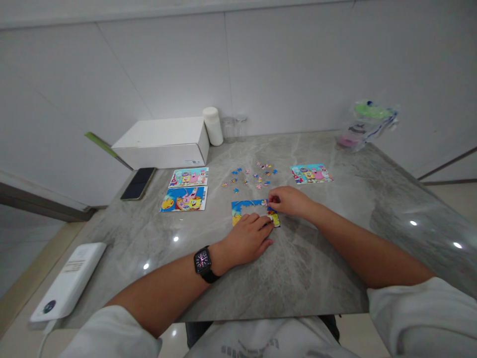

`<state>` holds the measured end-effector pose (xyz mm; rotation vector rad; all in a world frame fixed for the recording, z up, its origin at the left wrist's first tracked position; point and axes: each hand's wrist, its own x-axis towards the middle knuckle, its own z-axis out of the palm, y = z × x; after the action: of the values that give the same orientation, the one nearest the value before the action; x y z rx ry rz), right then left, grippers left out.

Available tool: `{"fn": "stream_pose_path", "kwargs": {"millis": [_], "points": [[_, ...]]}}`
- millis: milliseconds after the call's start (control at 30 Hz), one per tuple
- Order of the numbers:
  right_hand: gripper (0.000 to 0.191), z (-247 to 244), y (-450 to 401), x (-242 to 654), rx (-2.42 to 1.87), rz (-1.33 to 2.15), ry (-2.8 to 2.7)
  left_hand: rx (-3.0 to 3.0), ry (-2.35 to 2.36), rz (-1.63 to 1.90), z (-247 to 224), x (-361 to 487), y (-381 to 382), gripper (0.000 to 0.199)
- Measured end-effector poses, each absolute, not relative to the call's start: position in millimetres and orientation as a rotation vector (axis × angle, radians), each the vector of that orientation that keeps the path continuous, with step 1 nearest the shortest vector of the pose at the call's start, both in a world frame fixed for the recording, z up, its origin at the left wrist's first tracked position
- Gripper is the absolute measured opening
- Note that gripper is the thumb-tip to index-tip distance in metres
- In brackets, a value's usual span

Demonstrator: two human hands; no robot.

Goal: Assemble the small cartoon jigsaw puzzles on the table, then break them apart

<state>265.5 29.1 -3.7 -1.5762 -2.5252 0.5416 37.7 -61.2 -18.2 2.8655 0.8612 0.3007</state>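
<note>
A partly assembled cartoon jigsaw puzzle (pixel 246 204) lies before me, its border joined around a gap in the middle. My left hand (pixel 253 237) rests flat over its lower edge, fingers stretched out, hiding part of it. At the puzzle's upper right, my right hand (pixel 286 201) pinches thumb and finger together on what looks like a small puzzle piece (pixel 268 203), mostly covered by the fingertips. Beyond the puzzle, several loose puzzle pieces (pixel 255 175) are scattered on the grey table.
Cartoon picture cards lie left (pixel 184 199) and right (pixel 312 173). Behind the left ones are a phone (pixel 138 184), a white box (pixel 160 141), a white bottle (pixel 212 126) and two glasses (pixel 241 129). A plastic bag (pixel 367 125) stands back right; a white power bank (pixel 70 281) lies front left.
</note>
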Motion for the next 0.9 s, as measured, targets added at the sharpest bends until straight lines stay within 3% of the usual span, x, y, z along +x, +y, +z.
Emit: {"fn": "stream_pose_path", "kwargs": {"millis": [900], "points": [[0.009, -1.4, 28.4, 264.8, -1.578, 0.437, -2.562, 2.855, 0.858, 0.272, -14.8, 38.1, -61.3, 0.044]]}}
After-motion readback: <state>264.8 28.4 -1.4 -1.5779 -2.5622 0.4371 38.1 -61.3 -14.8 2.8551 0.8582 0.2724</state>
